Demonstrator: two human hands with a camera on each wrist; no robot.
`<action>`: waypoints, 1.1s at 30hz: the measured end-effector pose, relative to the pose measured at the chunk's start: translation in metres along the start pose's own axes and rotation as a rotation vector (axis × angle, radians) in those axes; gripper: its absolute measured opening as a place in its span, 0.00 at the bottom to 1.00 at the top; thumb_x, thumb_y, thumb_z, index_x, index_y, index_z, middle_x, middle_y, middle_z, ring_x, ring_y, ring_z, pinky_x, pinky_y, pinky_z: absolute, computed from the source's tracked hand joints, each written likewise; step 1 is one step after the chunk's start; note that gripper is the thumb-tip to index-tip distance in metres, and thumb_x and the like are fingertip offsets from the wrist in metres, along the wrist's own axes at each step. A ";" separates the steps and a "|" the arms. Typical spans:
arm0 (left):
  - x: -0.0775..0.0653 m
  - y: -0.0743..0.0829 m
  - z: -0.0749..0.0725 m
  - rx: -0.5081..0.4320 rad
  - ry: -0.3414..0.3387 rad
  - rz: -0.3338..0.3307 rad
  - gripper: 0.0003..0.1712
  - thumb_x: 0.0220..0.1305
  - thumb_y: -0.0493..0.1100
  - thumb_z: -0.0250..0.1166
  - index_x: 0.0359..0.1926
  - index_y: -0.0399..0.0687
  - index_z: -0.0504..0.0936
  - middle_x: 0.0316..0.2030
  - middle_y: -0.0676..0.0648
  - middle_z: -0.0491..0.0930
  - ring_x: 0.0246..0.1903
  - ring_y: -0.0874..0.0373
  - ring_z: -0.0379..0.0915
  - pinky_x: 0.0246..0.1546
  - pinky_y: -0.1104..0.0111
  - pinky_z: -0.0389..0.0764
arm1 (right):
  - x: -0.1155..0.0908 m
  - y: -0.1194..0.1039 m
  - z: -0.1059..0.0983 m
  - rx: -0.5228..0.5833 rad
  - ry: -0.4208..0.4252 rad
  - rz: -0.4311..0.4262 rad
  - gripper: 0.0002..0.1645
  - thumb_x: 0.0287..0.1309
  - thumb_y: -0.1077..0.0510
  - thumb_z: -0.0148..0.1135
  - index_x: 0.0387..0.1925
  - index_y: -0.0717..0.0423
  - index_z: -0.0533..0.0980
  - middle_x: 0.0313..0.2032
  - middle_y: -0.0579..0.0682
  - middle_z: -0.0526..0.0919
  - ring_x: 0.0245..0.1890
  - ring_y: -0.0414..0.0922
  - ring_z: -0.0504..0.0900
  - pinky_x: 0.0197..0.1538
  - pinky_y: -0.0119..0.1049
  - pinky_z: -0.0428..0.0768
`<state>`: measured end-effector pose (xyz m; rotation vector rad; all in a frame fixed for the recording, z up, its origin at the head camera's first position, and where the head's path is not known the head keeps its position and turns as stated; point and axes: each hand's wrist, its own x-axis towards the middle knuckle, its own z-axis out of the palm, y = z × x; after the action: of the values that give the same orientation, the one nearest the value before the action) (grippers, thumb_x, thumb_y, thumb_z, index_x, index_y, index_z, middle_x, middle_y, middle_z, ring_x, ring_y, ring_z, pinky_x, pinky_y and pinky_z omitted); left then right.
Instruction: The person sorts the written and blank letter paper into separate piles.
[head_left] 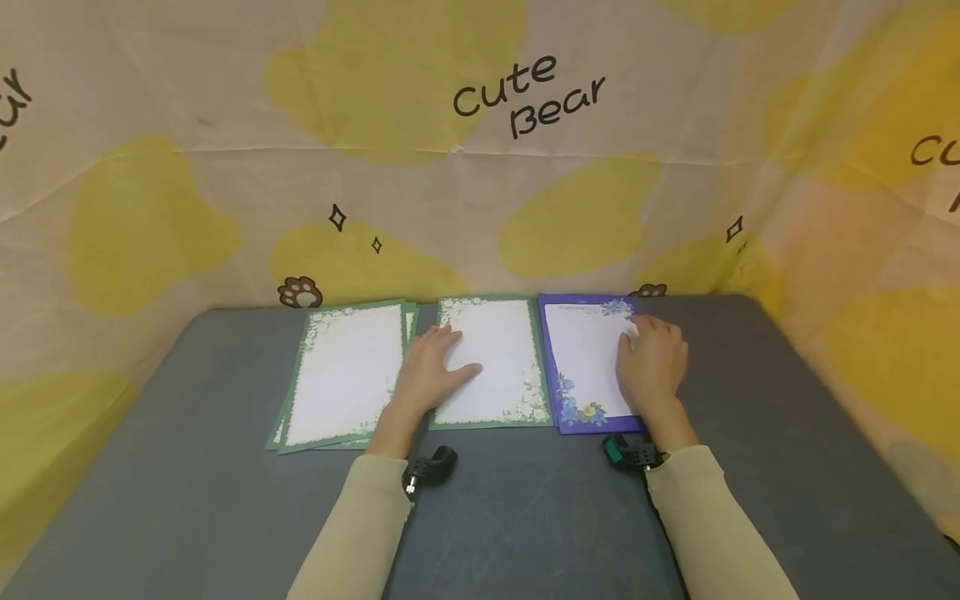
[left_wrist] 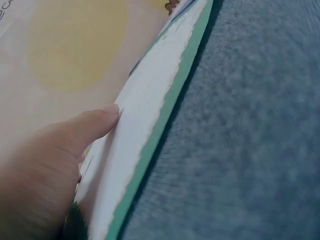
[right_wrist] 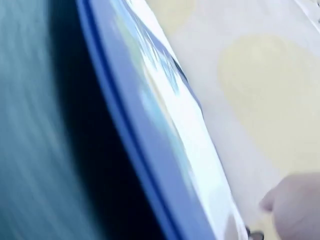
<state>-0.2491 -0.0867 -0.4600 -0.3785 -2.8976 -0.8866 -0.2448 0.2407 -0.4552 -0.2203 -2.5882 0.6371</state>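
My left hand [head_left: 429,371] lies at the left edge of the middle green-bordered sheet [head_left: 491,358], thumb spread away from the fingers. In the left wrist view the thumb touches the white face of the sheet [left_wrist: 150,100]. My right hand [head_left: 651,354] holds the right edge of the purple-bordered sheets with blue flowers [head_left: 585,358], thumb over the white face, fingers bent at the edge. The right wrist view shows two layered purple edges of these sheets [right_wrist: 135,135], with a dark shadow beneath, and part of the right hand [right_wrist: 300,205] at lower right.
More green-bordered floral sheets [head_left: 345,375] lie overlapped on the left. All rest on a dark grey table [head_left: 517,500]. A pale curtain [head_left: 420,192] with yellow patches and "Cute Bear" lettering stands behind. Black wrist cameras [head_left: 435,465] sit at both sleeves.
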 end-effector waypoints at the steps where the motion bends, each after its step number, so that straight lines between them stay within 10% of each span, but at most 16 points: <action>1: 0.000 0.000 0.000 0.006 -0.003 0.000 0.41 0.62 0.61 0.68 0.70 0.44 0.73 0.75 0.41 0.65 0.77 0.41 0.54 0.78 0.45 0.53 | -0.001 -0.006 0.002 0.059 0.025 -0.015 0.19 0.67 0.58 0.58 0.55 0.62 0.80 0.57 0.64 0.82 0.60 0.66 0.73 0.63 0.62 0.68; 7: 0.001 -0.003 0.003 0.048 -0.017 -0.006 0.42 0.62 0.62 0.69 0.70 0.46 0.73 0.75 0.43 0.64 0.77 0.43 0.54 0.79 0.47 0.53 | -0.014 -0.045 0.024 0.369 -0.039 -0.226 0.18 0.61 0.57 0.66 0.50 0.62 0.84 0.52 0.63 0.86 0.55 0.63 0.80 0.62 0.58 0.74; 13: 0.002 -0.002 0.005 0.062 -0.008 -0.004 0.42 0.60 0.64 0.70 0.69 0.48 0.74 0.74 0.43 0.67 0.77 0.42 0.56 0.79 0.46 0.54 | -0.024 -0.063 0.037 0.200 -0.190 -0.457 0.30 0.59 0.46 0.70 0.57 0.59 0.80 0.58 0.59 0.83 0.62 0.59 0.78 0.66 0.59 0.75; 23: 0.002 -0.003 0.005 0.077 -0.023 -0.001 0.45 0.58 0.67 0.70 0.70 0.51 0.73 0.74 0.45 0.66 0.78 0.41 0.53 0.79 0.45 0.51 | -0.025 -0.062 0.038 0.024 -0.469 -0.495 0.49 0.59 0.31 0.63 0.73 0.56 0.67 0.75 0.59 0.65 0.76 0.60 0.62 0.76 0.61 0.61; 33: 0.002 -0.002 0.006 0.140 -0.074 0.036 0.50 0.56 0.73 0.68 0.72 0.53 0.71 0.77 0.47 0.62 0.80 0.42 0.47 0.79 0.41 0.44 | -0.026 -0.065 0.036 -0.003 -0.508 -0.504 0.47 0.62 0.31 0.60 0.72 0.55 0.68 0.74 0.58 0.67 0.76 0.58 0.63 0.78 0.61 0.57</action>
<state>-0.2511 -0.0843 -0.4655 -0.4588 -2.9872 -0.6733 -0.2418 0.1620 -0.4631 0.6565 -2.9398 0.5477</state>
